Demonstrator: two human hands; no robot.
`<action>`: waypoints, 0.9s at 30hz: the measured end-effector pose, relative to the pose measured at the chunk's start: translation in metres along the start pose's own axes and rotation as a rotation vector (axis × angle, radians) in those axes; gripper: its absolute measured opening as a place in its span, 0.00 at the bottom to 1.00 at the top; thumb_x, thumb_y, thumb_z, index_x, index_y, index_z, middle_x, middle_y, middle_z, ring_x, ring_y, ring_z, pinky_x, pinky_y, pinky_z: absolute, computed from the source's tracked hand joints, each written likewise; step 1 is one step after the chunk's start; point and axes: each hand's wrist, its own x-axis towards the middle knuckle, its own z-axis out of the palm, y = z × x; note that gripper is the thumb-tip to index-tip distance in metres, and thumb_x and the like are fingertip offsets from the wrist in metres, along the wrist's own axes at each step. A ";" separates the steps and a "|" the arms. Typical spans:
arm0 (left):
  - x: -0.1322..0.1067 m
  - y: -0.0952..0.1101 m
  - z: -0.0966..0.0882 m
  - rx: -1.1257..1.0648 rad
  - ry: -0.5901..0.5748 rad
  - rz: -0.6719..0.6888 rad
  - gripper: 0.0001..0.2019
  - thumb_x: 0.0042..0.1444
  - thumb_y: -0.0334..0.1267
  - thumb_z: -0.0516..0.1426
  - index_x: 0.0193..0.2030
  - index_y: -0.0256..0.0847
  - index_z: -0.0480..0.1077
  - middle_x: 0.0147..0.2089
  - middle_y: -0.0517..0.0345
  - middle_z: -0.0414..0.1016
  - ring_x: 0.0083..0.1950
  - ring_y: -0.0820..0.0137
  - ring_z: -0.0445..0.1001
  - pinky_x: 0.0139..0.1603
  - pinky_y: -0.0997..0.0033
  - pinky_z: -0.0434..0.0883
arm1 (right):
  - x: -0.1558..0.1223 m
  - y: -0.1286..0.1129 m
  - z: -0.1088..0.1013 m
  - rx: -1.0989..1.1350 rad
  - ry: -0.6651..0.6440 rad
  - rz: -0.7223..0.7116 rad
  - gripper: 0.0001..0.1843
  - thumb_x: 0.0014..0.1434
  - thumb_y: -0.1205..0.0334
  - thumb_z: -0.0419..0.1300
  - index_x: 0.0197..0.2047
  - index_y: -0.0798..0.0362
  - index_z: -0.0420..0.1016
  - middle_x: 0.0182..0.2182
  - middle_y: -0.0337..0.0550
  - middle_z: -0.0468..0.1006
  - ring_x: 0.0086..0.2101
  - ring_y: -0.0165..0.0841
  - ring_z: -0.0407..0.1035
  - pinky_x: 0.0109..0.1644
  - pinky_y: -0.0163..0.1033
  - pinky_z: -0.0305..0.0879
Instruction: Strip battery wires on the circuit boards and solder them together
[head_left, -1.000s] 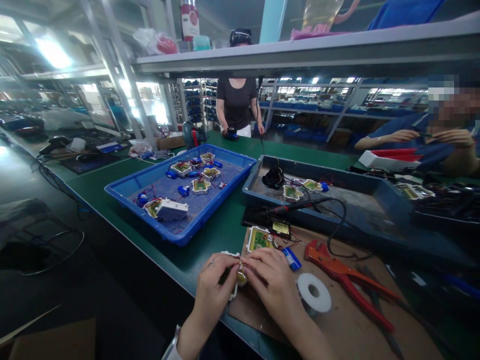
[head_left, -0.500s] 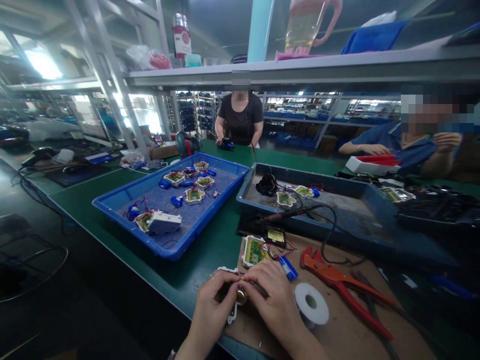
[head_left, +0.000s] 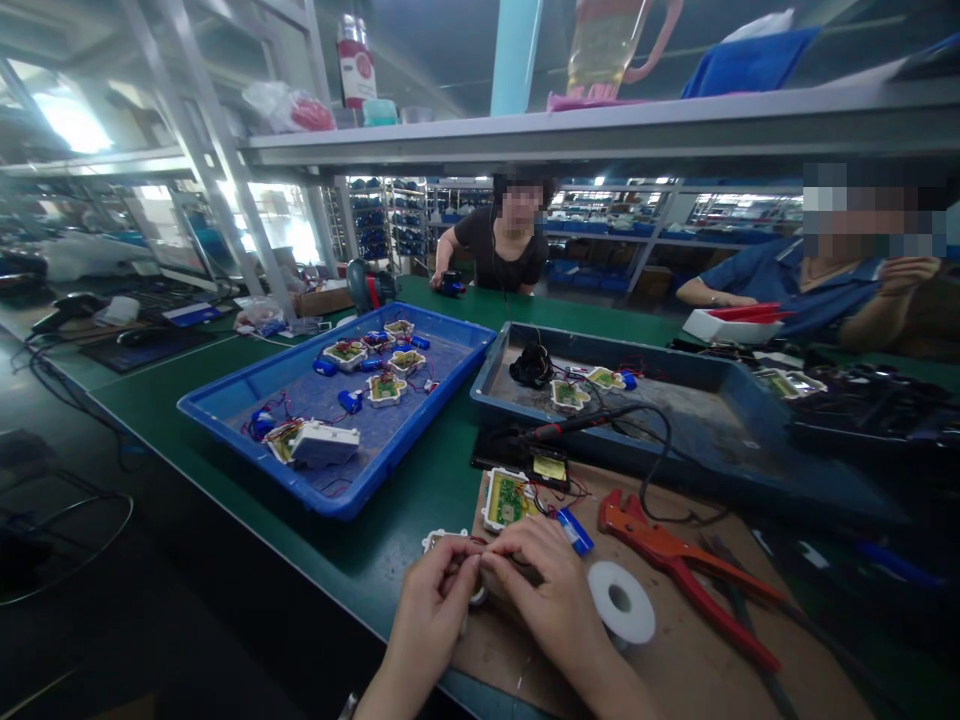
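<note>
My left hand (head_left: 431, 610) and my right hand (head_left: 551, 595) meet at the fingertips over the near edge of the brown board. Both are closed in a pinch on thin wires (head_left: 478, 540), whose ends the fingers hide. Beneath them lies a white plastic housing (head_left: 442, 538), mostly covered by my hands. Just beyond my right hand sits an open white housing with a green circuit board (head_left: 510, 500), wires running from it. Beside it lies a blue cylindrical battery (head_left: 575, 532). A white spool (head_left: 637, 612) stands to the right of my right hand.
Red-orange cutting pliers (head_left: 682, 560) lie on the brown board (head_left: 555, 670). A soldering iron (head_left: 577, 422) rests by the grey tray (head_left: 630, 430). The blue tray (head_left: 360, 490) holds several housings and batteries. Two people are across the bench; a shelf (head_left: 450, 140) spans above.
My hands have shifted slightly and cover more of the white housing, still pinching together. The person across the bench has leaned over to the right. The view has moved a little.
</note>
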 end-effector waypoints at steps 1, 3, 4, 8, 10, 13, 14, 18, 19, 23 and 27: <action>0.001 0.000 0.001 -0.007 0.003 -0.002 0.10 0.57 0.40 0.55 0.34 0.38 0.74 0.32 0.53 0.78 0.30 0.70 0.75 0.31 0.75 0.72 | 0.000 0.001 0.000 -0.004 0.000 0.004 0.11 0.64 0.55 0.57 0.31 0.50 0.72 0.29 0.39 0.76 0.34 0.36 0.68 0.39 0.42 0.59; 0.002 0.000 0.002 -0.013 0.013 -0.015 0.10 0.56 0.41 0.56 0.34 0.38 0.75 0.33 0.53 0.79 0.32 0.68 0.76 0.32 0.74 0.73 | 0.000 0.002 0.000 -0.008 0.006 0.015 0.12 0.64 0.54 0.57 0.31 0.49 0.72 0.29 0.39 0.76 0.34 0.35 0.68 0.39 0.42 0.59; 0.002 0.000 0.003 -0.012 0.016 -0.025 0.10 0.55 0.41 0.56 0.34 0.38 0.75 0.33 0.53 0.79 0.32 0.68 0.77 0.32 0.74 0.73 | 0.000 0.002 0.000 -0.008 0.010 0.021 0.12 0.64 0.54 0.57 0.31 0.49 0.72 0.29 0.38 0.76 0.34 0.35 0.68 0.40 0.42 0.59; 0.004 -0.001 0.003 -0.004 0.014 -0.068 0.09 0.54 0.40 0.57 0.33 0.38 0.76 0.30 0.53 0.79 0.30 0.69 0.76 0.31 0.75 0.72 | 0.000 0.004 -0.001 0.030 0.024 0.073 0.09 0.62 0.57 0.59 0.30 0.49 0.73 0.29 0.37 0.76 0.34 0.35 0.68 0.43 0.42 0.60; 0.003 -0.002 0.002 -0.019 0.006 -0.095 0.09 0.53 0.40 0.58 0.33 0.37 0.76 0.30 0.53 0.79 0.29 0.69 0.76 0.30 0.75 0.71 | 0.000 0.006 -0.001 0.073 0.040 0.137 0.09 0.62 0.58 0.59 0.30 0.49 0.74 0.29 0.38 0.76 0.35 0.35 0.68 0.43 0.42 0.60; 0.002 -0.002 0.000 -0.048 0.008 -0.123 0.09 0.52 0.40 0.58 0.31 0.37 0.74 0.29 0.52 0.77 0.29 0.69 0.75 0.30 0.74 0.70 | -0.001 0.009 0.001 0.113 0.052 0.212 0.08 0.61 0.58 0.59 0.31 0.49 0.75 0.30 0.39 0.76 0.35 0.36 0.69 0.41 0.41 0.62; 0.002 -0.002 0.000 -0.054 0.011 -0.127 0.08 0.52 0.40 0.58 0.31 0.37 0.74 0.29 0.53 0.77 0.29 0.69 0.74 0.30 0.75 0.70 | -0.001 0.010 0.001 0.118 0.054 0.228 0.09 0.61 0.58 0.59 0.31 0.49 0.75 0.30 0.39 0.76 0.35 0.36 0.69 0.40 0.40 0.62; 0.001 0.001 0.002 -0.075 0.045 -0.157 0.07 0.49 0.38 0.58 0.29 0.37 0.74 0.25 0.56 0.74 0.26 0.72 0.70 0.27 0.76 0.66 | -0.002 0.010 0.003 0.149 0.062 0.287 0.11 0.61 0.55 0.59 0.29 0.50 0.73 0.29 0.39 0.75 0.33 0.35 0.69 0.39 0.39 0.63; 0.002 0.002 0.003 -0.080 0.055 -0.167 0.07 0.48 0.38 0.58 0.28 0.37 0.73 0.24 0.58 0.72 0.25 0.73 0.68 0.26 0.77 0.65 | -0.002 0.010 0.004 0.157 0.061 0.295 0.11 0.60 0.55 0.59 0.29 0.50 0.73 0.29 0.38 0.75 0.33 0.35 0.69 0.38 0.39 0.63; 0.004 0.008 0.005 -0.103 0.080 -0.222 0.07 0.44 0.38 0.58 0.23 0.36 0.72 0.19 0.62 0.66 0.20 0.76 0.62 0.22 0.78 0.59 | -0.002 0.008 0.003 0.183 0.053 0.321 0.11 0.60 0.55 0.59 0.28 0.50 0.73 0.28 0.38 0.74 0.33 0.35 0.69 0.38 0.39 0.62; 0.006 0.008 0.007 -0.143 0.084 -0.267 0.08 0.42 0.39 0.59 0.23 0.35 0.72 0.17 0.64 0.63 0.18 0.79 0.57 0.20 0.79 0.55 | -0.001 0.006 0.003 0.207 0.041 0.338 0.11 0.58 0.55 0.60 0.27 0.50 0.73 0.27 0.38 0.74 0.32 0.35 0.69 0.38 0.39 0.61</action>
